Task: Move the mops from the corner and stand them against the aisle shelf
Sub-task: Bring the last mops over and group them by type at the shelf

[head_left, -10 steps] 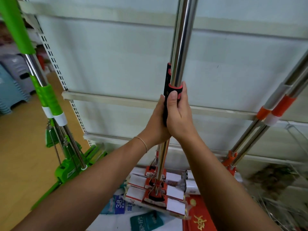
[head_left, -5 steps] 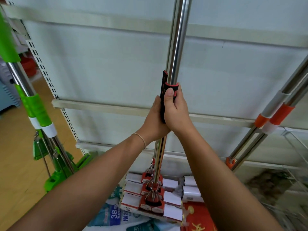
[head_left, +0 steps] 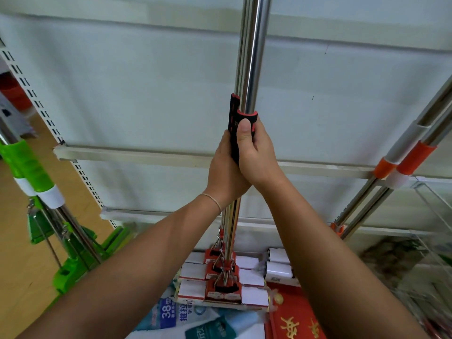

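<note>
Both hands are closed around the bundled steel mop poles [head_left: 250,57] at the black-and-red sleeve [head_left: 235,123]: left hand [head_left: 223,171] behind, right hand [head_left: 256,155] in front, thumb on the sleeve. The red mop heads [head_left: 223,281] hang low, over packaged goods [head_left: 171,316]. Green mops [head_left: 36,177] lean left, orange mops [head_left: 401,165] right, against the shelf [head_left: 137,155].

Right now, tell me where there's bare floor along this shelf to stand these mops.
Bare floor shows only at the far left, outside the green mops. Below both hands it is crowded: red mop heads sit on printed bags and a red packet. Right of them, under the orange mops, lies dark clutter.
</note>
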`<state>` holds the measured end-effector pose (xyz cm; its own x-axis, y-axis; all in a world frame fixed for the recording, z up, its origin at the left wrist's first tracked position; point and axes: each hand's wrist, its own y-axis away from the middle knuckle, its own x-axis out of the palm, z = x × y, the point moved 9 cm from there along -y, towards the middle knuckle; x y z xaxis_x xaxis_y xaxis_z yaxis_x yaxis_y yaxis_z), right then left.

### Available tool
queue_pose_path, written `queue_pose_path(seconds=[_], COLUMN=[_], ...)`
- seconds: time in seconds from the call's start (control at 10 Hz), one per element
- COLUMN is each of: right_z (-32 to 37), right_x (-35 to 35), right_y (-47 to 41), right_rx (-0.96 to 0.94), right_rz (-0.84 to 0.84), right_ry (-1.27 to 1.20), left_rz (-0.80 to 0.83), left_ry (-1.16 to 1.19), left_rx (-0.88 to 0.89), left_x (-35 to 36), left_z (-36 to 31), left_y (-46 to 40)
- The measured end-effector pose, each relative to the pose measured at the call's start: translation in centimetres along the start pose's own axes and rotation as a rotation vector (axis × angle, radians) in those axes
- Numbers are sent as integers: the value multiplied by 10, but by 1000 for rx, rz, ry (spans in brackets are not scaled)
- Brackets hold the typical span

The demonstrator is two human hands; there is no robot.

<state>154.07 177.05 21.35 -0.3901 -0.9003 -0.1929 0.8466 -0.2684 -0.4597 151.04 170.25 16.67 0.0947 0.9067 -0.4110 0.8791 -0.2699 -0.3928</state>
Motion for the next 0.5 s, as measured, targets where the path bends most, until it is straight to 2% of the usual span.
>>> queue_pose_path(seconds=[0.1, 0.3, 0.4, 0.5], right_z=[-3, -3, -11, -15], right_x=[2, 1, 4, 7], right_y=[2, -4, -7, -8], right_rx=[64, 153, 229, 247], right_rz=[70, 78, 65, 49], right_ry=[-67, 32, -18, 2], left_rz=[-4, 274, 441, 496], left_ry=[23, 119, 400, 778], left_rx=[-40, -24, -26, -233], left_x=[-5, 1, 13, 22], left_z=[3, 6, -6, -4], left_y=[0, 1, 6, 6])
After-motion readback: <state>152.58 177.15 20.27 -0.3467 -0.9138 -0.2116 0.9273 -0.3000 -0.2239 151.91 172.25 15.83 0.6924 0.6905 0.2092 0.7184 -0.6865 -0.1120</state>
